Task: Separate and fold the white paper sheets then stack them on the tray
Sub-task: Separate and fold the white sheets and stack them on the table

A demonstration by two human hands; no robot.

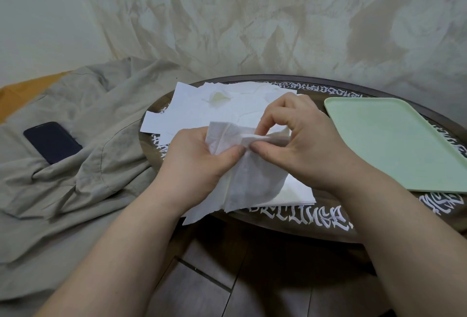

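**Sheet in both hands, tray waits to the right**

Behind the round dark bench hangs a pale crumpled cloth. Both hands pinch one white paper sheet above the loose pile: the left hand holds its left part, the right hand its upper edge. The sheet hangs down toward the person. The green tray, still without sheets, lies to the right, nearer the right hand.

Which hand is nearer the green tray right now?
Right. The right hand pinches the paper sheet just beside the green tray; the left hand grips the sheet farther away.
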